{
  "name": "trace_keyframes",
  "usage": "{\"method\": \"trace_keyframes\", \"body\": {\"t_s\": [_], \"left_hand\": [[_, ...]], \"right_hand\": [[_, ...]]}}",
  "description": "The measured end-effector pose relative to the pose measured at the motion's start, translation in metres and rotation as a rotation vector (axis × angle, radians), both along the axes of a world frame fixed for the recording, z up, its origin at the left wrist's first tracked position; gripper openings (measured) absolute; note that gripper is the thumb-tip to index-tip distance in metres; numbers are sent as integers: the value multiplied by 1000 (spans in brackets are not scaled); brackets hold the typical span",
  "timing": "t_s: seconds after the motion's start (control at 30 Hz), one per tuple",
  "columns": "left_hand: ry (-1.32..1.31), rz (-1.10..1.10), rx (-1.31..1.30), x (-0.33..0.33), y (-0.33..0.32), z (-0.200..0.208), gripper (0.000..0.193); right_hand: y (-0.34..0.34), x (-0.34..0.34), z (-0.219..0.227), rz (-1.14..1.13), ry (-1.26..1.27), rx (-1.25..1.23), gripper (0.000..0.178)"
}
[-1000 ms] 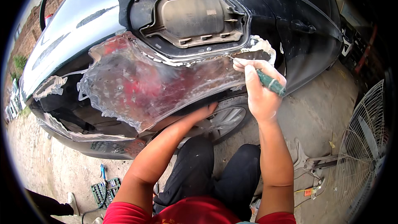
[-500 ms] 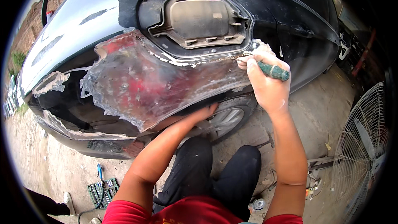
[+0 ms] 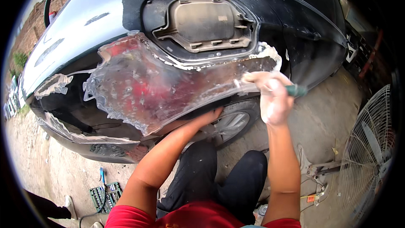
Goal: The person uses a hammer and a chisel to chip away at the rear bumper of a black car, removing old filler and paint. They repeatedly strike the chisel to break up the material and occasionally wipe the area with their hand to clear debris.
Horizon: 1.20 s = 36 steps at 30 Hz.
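A black car fender patched with a clear, ragged plastic sheet (image 3: 139, 84) over red and grey areas fills the middle. White paste (image 3: 270, 51) lines the sheet's upper edge below a charging-port recess (image 3: 204, 19). My right hand (image 3: 275, 97), blurred and dusted white, is closed round a green-handled tool (image 3: 297, 90) just below the paste, by the sheet's right end. The tool's working end is not clear; its handle sticks out to the right. My left hand (image 3: 211, 116) reaches under the fender's lower lip at the wheel (image 3: 234, 122), its fingers mostly hidden.
A large wire-caged fan (image 3: 369, 156) stands on the right. At lower left lies a green socket set (image 3: 105, 196) with a blue-ended hose, near another person's shoe (image 3: 70, 207). A round can (image 3: 262, 210) is beside my right knee. Jagged gaps open in the bumper.
My right hand has moved down and away from the paste line with the green-handled tool, whose handle now points right. My left hand stays at the wheel arch.
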<state>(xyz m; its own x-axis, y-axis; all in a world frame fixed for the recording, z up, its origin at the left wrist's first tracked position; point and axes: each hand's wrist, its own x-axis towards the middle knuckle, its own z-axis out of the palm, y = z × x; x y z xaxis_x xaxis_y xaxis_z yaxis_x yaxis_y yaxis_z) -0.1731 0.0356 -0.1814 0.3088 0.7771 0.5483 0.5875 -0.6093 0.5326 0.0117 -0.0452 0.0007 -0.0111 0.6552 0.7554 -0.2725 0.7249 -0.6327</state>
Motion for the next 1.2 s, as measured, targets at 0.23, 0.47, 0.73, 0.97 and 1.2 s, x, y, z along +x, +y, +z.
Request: {"method": "trace_keyframes", "body": {"t_s": [0.23, 0.47, 0.73, 0.97, 1.2], "left_hand": [[-252, -157, -232, 2, -5, 5, 56], [40, -66, -101, 12, 0, -4, 56], [80, 4, -93, -19, -1, -13, 56], [-11, -80, 17, 6, -14, -10, 56], [-5, -45, 64, 3, -9, -3, 57]], "right_hand": [[-14, -25, -13, -804, -505, 180, 6], [-36, -59, -13, -260, -666, 447, 8], [-63, -69, -28, 312, -975, 412, 31], [-123, -42, -144, 307, -726, -570, 25], [-138, -71, -74, -202, -401, -214, 32]]}}
